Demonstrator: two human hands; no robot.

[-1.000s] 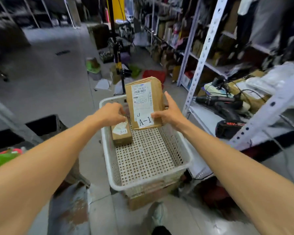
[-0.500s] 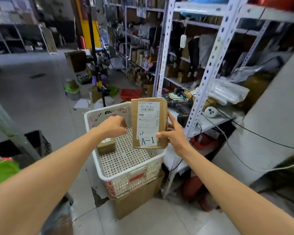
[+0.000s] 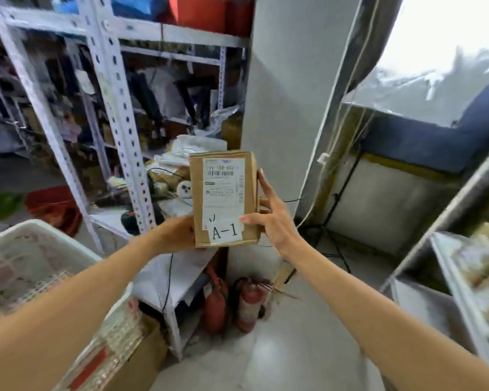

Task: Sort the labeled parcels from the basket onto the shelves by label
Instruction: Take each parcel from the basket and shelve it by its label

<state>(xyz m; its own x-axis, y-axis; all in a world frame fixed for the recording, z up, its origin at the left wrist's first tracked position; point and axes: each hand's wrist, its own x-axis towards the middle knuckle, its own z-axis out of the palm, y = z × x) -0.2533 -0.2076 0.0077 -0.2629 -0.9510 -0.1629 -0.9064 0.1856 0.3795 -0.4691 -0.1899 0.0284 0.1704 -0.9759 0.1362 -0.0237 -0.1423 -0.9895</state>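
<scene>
Both bare forearms reach forward from the lower corners of the frame. Nearest, at lower left, a white perforated basket (image 3: 31,235) stands on a cardboard box (image 3: 141,362); its contents are too blurred to identify. At mid-frame the two hands hold a single brown parcel (image 3: 223,198) upright in the air, to the right of the basket and clear of it, resting on no shelf. The left hand (image 3: 175,235) grips the parcel's lower left edge, its fingers apparently wrapped behind the cardboard, where they are hidden. The right hand (image 3: 271,221) pinches the lower right corner: the thumb presses on the front face and the fingers (image 3: 261,182) lie straight up along the right side. The front face carries a printed shipping label (image 3: 223,179) and, below it, a taped white label reading A-1 (image 3: 225,231), whose edge the right thumb touches. On the floor (image 3: 299,348) beyond the hands stand two red fire extinguishers (image 3: 249,303). Behind the parcel to the left rises a metal shelving unit (image 3: 119,122) crowded with goods and tools, and directly behind it a white pillar (image 3: 283,94). A second shelf unit (image 3: 449,249) enters at far right, under clear plastic sheeting (image 3: 435,66).
</scene>
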